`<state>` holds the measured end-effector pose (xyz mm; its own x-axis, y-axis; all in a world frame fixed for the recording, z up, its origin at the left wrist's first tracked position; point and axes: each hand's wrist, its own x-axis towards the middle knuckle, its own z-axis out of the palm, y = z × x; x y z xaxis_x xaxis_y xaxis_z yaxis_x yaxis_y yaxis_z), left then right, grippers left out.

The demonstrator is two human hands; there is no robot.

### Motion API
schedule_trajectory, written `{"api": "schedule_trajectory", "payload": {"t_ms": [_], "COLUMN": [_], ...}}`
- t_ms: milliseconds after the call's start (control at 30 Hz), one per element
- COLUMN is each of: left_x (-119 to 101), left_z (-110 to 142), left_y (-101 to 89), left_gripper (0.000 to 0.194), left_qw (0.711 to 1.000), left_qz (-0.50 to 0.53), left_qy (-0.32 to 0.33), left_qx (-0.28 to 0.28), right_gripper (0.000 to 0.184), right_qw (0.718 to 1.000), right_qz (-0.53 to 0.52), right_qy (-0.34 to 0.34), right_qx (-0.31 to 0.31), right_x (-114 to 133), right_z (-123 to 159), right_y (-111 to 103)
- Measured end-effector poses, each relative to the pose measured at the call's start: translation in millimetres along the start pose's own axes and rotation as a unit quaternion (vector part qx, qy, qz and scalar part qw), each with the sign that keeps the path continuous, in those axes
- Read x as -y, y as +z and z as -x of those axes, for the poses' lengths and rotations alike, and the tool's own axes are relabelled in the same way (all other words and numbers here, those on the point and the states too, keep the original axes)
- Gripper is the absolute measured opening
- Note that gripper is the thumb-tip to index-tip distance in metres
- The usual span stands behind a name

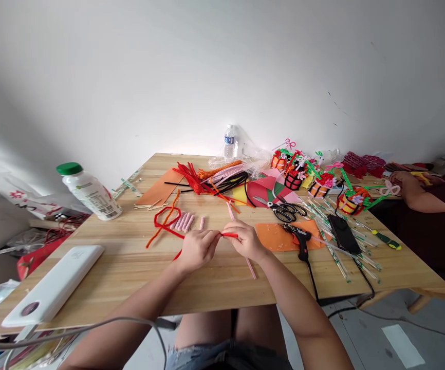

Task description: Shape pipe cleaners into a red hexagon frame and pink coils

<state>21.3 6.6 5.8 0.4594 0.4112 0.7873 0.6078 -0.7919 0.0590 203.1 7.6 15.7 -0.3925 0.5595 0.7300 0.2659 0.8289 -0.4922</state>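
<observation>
Between my hands, low over the table, is a short red pipe cleaner [229, 235]. My left hand [200, 248] pinches one part of it, its fingers closed. Curled around the other part is my right hand [245, 239], also closed. A pink pipe cleaner [251, 268] lies partly under my right hand. Left of my hands, a bent red pipe cleaner [156, 218] crosses an orange one [152, 238]. Beside them several short pink coils [186, 222] lie in a row, with a single coil [202, 223] apart from the others.
A glue gun [301, 237] rests on orange felt [264, 236], near scissors [282, 209], a phone [344, 235] and a screwdriver [387, 240]. Decorated little baskets [349, 202] stand behind. At left are a white bottle [89, 192] and a power bank [55, 285]. Another person's arm [419, 195] is at right.
</observation>
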Motion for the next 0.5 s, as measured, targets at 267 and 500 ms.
{"api": "schedule_trajectory", "payload": {"t_ms": [267, 500], "left_x": [4.6, 8.3], "left_z": [2.6, 4.0], "left_y": [5.0, 7.5], "left_gripper": [0.021, 0.015], "left_qw": [0.999, 0.998], "left_qz": [0.012, -0.045], "left_qy": [-0.023, -0.027], "left_qx": [0.022, -0.026], "right_gripper": [0.016, 0.020], "right_qw": [0.999, 0.990], "right_qz": [0.038, -0.071], "right_qy": [-0.028, 0.121], "right_qx": [-0.014, -0.003], "right_x": [-7.8, -6.7], "right_z": [4.6, 6.2], "right_y": [4.1, 3.6]}}
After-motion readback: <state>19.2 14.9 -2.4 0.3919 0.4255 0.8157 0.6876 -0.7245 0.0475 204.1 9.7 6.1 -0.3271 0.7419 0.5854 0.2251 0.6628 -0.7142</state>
